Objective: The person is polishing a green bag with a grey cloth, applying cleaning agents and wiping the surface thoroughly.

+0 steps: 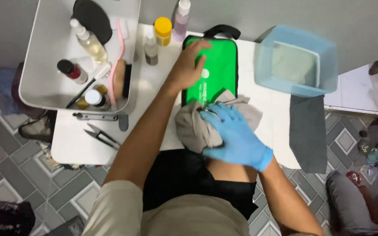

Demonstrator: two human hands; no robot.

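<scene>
The green case (217, 72) lies flat on my white table (75, 144), and my bare left hand (191, 63) presses on its upper left corner with fingers spread, gripping nothing. My gloved right hand (235, 135) is clenched on a grey rag (193, 129) bunched against the case's near edge. To the left sit small scissors (101, 135) and a white tray (44, 57) of bottles, and to the right a pale blue tub (296, 61) with a dark cloth (308, 131) below it.
</scene>
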